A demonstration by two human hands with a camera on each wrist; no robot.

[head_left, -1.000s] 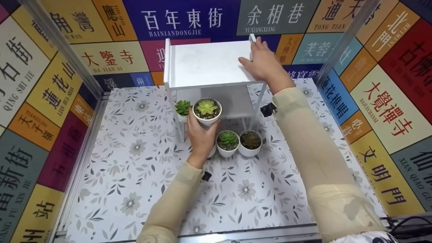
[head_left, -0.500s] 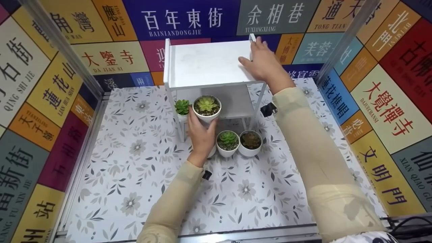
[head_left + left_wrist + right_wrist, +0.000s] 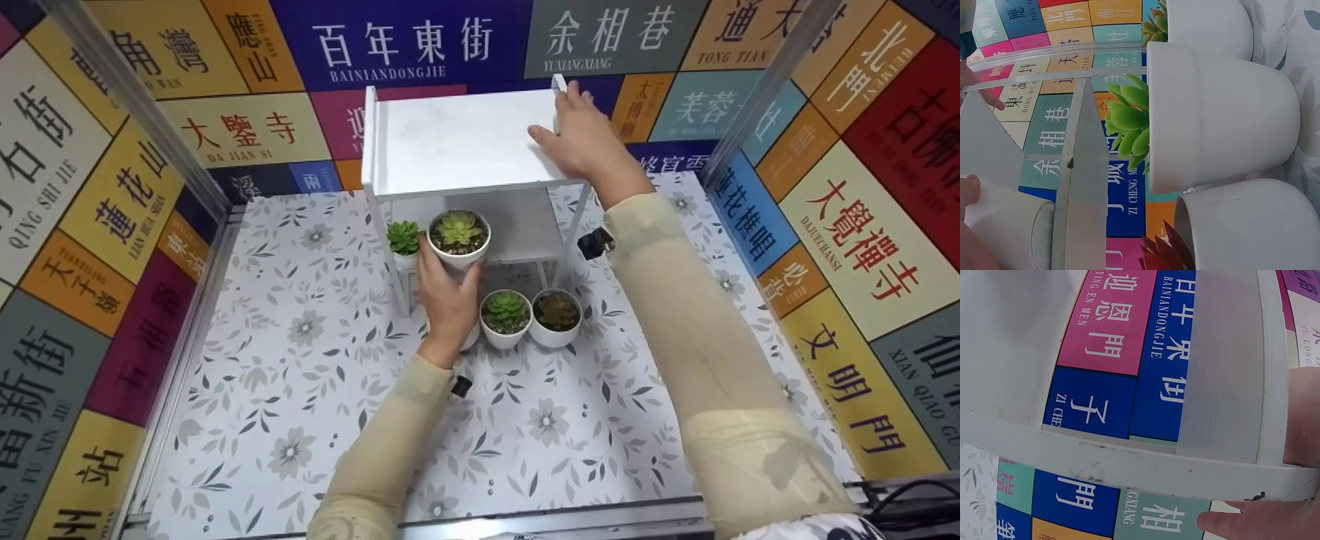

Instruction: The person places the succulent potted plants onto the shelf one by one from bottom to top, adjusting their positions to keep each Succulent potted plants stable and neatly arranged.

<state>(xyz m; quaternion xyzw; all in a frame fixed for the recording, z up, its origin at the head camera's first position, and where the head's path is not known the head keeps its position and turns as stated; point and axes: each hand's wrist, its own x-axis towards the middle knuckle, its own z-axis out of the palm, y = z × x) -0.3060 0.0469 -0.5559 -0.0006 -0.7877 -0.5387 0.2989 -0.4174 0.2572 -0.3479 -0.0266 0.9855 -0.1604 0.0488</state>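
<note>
My left hand point(image 3: 448, 304) holds a white pot with a yellow-green succulent point(image 3: 459, 229) at the front of the middle board of a white shelf rack point(image 3: 465, 142). Whether the pot's base touches the board is hidden. In the left wrist view, the thumb point(image 3: 970, 188) lies against this pot point(image 3: 1002, 225). Just left of it, a green succulent point(image 3: 403, 237) in a white pot stands on the same board. My right hand point(image 3: 589, 142) grips the rack's upper right side, its thumb over the top board. The right wrist view shows fingers around the rack's edge point(image 3: 1129, 464).
On the floral mat point(image 3: 300, 420), in front of the rack, stand a potted green succulent point(image 3: 506, 313) and a potted dark reddish one point(image 3: 556, 313). Another white pot point(image 3: 471, 339) is mostly behind my left hand. Sign-printed panels point(image 3: 405, 45) enclose the back and sides.
My left hand and the pot have shifted slightly away from me, over the middle board. The right hand keeps its place on the rack.
</note>
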